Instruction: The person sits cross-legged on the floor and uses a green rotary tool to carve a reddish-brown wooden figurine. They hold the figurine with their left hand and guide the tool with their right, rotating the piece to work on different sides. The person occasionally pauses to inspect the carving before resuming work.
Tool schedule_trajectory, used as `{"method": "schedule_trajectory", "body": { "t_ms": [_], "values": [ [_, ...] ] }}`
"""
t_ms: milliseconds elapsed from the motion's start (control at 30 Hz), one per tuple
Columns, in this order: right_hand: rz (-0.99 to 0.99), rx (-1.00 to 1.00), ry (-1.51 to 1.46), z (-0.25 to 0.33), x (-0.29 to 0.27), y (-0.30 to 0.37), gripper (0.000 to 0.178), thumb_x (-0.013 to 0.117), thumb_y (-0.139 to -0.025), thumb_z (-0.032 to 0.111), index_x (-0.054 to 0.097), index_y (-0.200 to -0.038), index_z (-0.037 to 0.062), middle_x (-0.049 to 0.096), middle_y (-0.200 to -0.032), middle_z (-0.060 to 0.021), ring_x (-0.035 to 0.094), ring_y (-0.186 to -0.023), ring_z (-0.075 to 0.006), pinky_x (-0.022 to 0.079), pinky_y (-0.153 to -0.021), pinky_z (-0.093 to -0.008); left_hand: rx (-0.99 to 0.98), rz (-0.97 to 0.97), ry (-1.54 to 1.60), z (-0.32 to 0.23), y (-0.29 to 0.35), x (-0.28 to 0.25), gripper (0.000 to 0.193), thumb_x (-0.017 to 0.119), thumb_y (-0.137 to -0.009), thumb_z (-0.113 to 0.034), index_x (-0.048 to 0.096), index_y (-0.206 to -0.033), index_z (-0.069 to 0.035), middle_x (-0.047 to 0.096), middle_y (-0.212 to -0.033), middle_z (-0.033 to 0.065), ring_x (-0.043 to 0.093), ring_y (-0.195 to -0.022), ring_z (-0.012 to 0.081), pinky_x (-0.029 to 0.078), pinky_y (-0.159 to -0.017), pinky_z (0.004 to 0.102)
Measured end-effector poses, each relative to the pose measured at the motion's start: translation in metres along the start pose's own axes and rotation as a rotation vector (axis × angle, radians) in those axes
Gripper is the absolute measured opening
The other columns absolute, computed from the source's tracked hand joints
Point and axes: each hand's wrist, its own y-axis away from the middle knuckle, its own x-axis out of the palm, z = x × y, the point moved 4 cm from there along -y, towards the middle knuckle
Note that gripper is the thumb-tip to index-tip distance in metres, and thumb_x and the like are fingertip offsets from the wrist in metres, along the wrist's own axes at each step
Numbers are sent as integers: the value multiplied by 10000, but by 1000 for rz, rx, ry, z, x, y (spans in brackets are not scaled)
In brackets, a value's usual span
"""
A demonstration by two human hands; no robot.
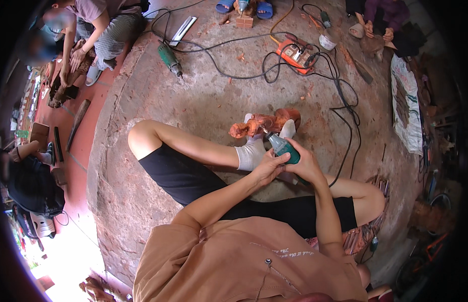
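green tool [286,149] in two-handed grip [307,163], by reddish carving [263,122]

Rough wooden carving [266,122], smooth plastic power tool [280,145], matt cloth shorts [274,211]

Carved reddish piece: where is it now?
Head view, slightly above and right of centre: the carved reddish piece lies at the socked feet, by the tip of the green power tool in the left hand and right hand.
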Motion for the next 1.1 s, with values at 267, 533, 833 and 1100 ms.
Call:
{"method": "schedule_trajectory", "body": {
  "t_ms": [267,533,833,1100],
  "values": [
    [2,8,-13,3,1,1,843,792,-604,167,499,-1393,122,693,-1018,-154,663,-894,-202,515,-785,-338,17,-30,11,1,1,0,524,739,-864,-102,446,-1294,-43,577,-1198,90,615,-1088,215,562,-917,398],
    [-15,23,-22,0,2,1,834,789,-607,193,501,-1388,144,691,-1016,-180,667,-916,-278,517,-794,-372,15,-3,-26,0,-1,0,588,753,-856,-131,390,-1305,-17,552,-1232,109,593,-1138,227,536,-968,411],
    [-66,37,11,-1,4,2,833,783,-620,181,486,-1396,131,677,-1074,-198,670,-972,-313,514,-826,-386,23,-16,-17,-1,-3,1,574,752,-852,-108,405,-1300,-22,565,-1220,103,595,-1132,222,527,-979,405],
    [-52,31,-14,2,1,-2,809,773,-613,230,505,-1373,169,685,-996,-220,670,-931,-401,525,-795,-430,29,-51,40,-3,-1,8,511,749,-851,-89,445,-1259,-39,586,-1180,91,617,-1087,204,543,-942,384]
  ]
}}
